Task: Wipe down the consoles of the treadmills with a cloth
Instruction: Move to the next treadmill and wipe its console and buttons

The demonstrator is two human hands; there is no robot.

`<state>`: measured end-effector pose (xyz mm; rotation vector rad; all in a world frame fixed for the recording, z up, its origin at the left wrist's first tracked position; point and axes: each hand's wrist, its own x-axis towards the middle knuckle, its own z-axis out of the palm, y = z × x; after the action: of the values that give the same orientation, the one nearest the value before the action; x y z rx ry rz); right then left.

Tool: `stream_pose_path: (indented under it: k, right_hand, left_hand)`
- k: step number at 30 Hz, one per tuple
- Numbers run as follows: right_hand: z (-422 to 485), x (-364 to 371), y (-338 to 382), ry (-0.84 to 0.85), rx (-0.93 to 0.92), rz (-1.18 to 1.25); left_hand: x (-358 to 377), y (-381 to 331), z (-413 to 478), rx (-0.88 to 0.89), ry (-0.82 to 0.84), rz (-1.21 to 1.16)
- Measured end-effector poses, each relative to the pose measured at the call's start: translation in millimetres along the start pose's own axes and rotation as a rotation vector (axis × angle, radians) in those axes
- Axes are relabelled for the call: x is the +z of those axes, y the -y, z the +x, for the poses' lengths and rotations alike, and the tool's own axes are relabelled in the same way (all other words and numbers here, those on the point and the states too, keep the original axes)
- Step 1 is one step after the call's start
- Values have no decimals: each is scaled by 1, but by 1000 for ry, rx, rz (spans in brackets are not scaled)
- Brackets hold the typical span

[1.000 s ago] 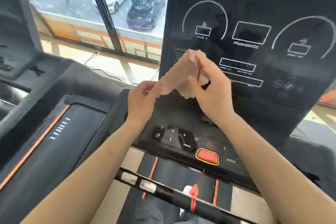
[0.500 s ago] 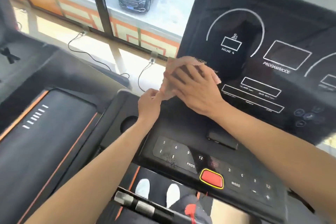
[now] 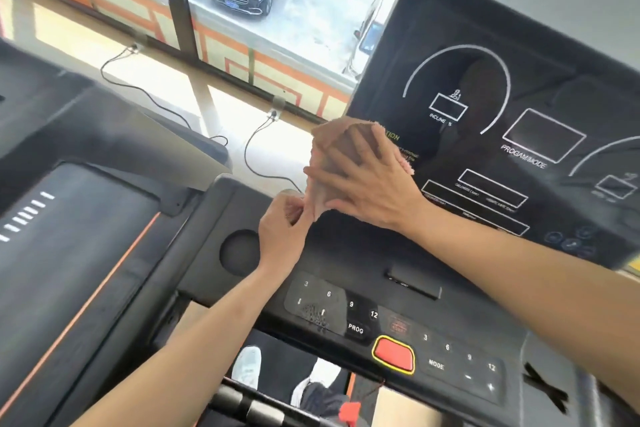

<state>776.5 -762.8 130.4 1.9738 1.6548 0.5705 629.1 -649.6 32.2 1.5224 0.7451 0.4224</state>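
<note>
- The right hand (image 3: 363, 180) lies flat, fingers spread, pressing a thin beige cloth (image 3: 323, 163) against the lower left corner of the glossy black upright console panel (image 3: 502, 87).
- The left hand (image 3: 284, 229), just below that corner, pinches the cloth's hanging edge.
- To wipe well, I judge: keep the palm flat, sweep across the panel in overlapping passes, then down to its keypad.

The right hand (image 3: 363, 180) lies flat, fingers spread, pressing the cloth (image 3: 323, 163) against the lower left of the console (image 3: 502, 87). The left hand (image 3: 282, 229), just below and left of the right, pinches the cloth's lower edge. Both forearms are bare and reach up towards the console.
</note>
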Motion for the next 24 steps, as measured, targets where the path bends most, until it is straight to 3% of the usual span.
stream_pose_path:
  k: [6,14,24]
  right_hand:
    - [1,-13,-15,41,28,-7]
    - [14,-47,-72,-62,344,-5]
    - [3,-75,-129,-143,764,84]
  left_hand:
    - [4,4,-7,167,28,33]
    - [8,6,-16,140,25,-8]
    - [4,0,-21,108,70,114]
